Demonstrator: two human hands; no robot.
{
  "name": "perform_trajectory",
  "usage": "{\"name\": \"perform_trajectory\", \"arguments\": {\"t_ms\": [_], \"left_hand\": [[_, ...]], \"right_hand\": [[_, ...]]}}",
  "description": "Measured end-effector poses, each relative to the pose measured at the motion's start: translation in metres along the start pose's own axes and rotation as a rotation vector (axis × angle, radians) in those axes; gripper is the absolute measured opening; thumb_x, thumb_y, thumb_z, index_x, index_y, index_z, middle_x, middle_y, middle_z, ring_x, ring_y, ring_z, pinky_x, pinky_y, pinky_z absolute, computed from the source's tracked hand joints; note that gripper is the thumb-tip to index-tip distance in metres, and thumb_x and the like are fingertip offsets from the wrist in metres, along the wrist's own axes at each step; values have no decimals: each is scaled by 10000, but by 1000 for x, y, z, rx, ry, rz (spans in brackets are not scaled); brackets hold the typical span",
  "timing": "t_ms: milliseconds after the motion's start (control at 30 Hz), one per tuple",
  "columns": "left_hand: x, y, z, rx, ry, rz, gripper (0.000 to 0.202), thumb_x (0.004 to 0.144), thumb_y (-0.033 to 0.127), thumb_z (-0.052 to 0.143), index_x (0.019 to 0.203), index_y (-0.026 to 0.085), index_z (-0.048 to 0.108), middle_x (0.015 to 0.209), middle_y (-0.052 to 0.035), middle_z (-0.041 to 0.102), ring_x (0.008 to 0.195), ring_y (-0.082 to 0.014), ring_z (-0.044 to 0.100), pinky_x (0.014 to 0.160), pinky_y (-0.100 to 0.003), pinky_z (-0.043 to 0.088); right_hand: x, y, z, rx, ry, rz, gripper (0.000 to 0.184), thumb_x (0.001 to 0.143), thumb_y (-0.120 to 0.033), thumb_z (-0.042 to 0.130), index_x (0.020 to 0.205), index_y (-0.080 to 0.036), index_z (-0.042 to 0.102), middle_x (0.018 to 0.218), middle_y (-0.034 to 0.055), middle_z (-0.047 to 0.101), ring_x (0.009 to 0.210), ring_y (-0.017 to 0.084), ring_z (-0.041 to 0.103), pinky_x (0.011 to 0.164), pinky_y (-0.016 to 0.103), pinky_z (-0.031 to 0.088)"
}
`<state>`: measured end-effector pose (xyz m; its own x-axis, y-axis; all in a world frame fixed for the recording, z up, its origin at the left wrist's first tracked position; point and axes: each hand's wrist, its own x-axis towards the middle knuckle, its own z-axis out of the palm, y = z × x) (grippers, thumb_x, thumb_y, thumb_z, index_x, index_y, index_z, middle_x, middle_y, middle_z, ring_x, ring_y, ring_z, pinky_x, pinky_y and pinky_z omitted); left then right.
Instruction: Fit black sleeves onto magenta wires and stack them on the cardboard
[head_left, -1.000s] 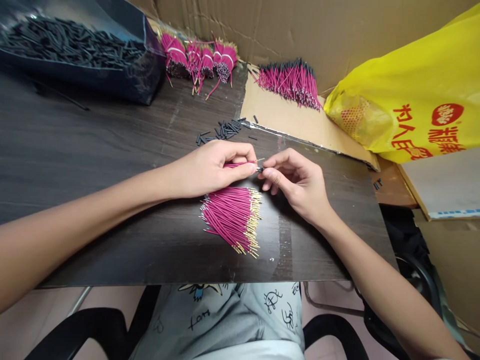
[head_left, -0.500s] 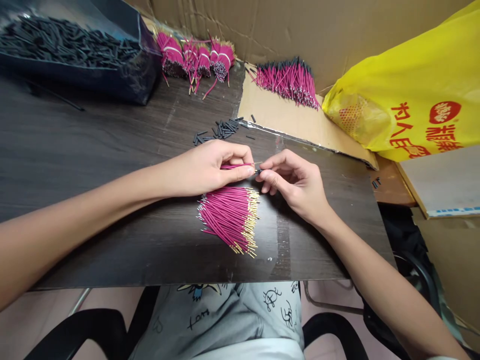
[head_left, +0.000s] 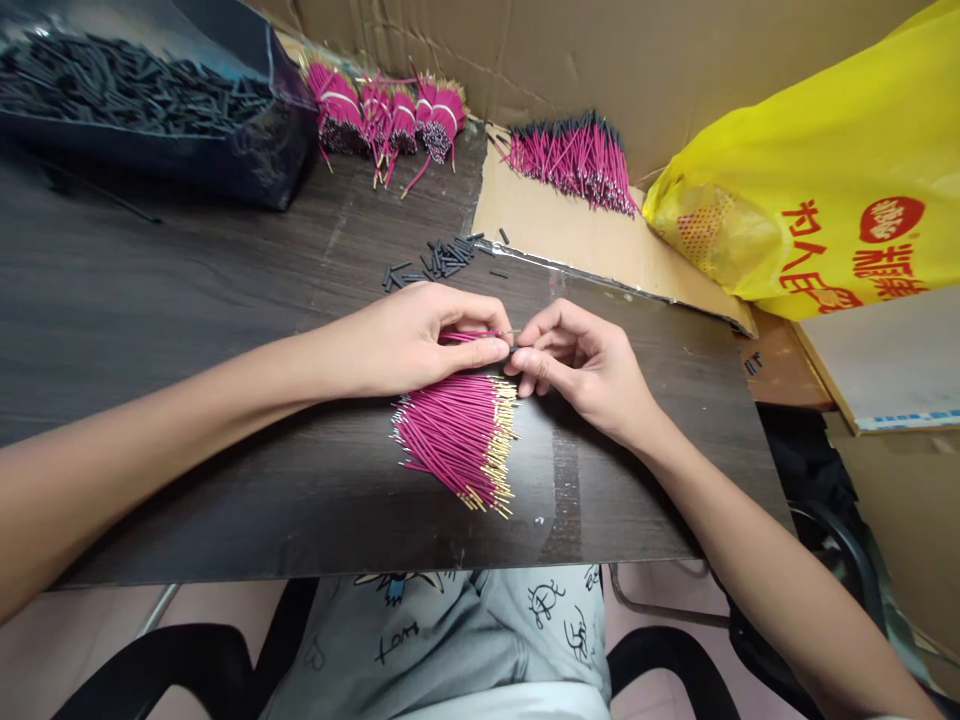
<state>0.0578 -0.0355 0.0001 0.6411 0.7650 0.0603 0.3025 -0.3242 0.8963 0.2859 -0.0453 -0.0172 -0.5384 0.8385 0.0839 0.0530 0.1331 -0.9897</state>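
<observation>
As the head view shows, the left hand (head_left: 424, 345) pinches pink wires (head_left: 469, 337) lying left to right, their tips toward the right hand (head_left: 589, 365), whose grip pinches a partly hidden black sleeve (head_left: 514, 350) right beside them. Red characters (head_left: 799, 223) on the yellow bag (head_left: 750, 170) include 为 and 人; writing (head_left: 396, 642) on the trousers (head_left: 457, 650) is unclear.

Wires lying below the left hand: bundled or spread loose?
Spread loose: the pink wires fan out on the table, no band visible.
</observation>
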Motion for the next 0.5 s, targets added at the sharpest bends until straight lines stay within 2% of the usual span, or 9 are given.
{"name": "perform_trajectory", "arguments": {"t_ms": [167, 300, 500], "left_hand": [[-1, 3, 0, -45, 28, -72, 219, 928, 346, 612, 898, 162, 727, 745, 15, 664, 653, -105, 542, 593, -204, 385], [-3, 8, 0, -39, 44, -128, 214, 903, 339, 622, 816, 152, 683, 659, 39, 538, 596, -88, 426, 548, -197, 322], [-4, 11, 1, 48, 32, -159, 231, 896, 340, 601, 772, 153, 655, 614, 49, 460, 578, -94, 360, 547, -215, 286]], "right_hand": [[1, -4, 1, 86, -16, 9, 255, 886, -343, 822, 939, -170, 642, 776, 5, 710, 609, 94, 634, 557, 211, 495], [2, -5, 1, 36, 71, -37, 174, 890, -256, 817, 902, -171, 666, 752, -23, 641, 610, 62, 561, 552, 184, 457], [1, -4, 3, 64, 145, -99, 168, 873, -244, 823, 969, -191, 697, 848, -8, 645, 637, 84, 601, 526, 190, 514]]}}
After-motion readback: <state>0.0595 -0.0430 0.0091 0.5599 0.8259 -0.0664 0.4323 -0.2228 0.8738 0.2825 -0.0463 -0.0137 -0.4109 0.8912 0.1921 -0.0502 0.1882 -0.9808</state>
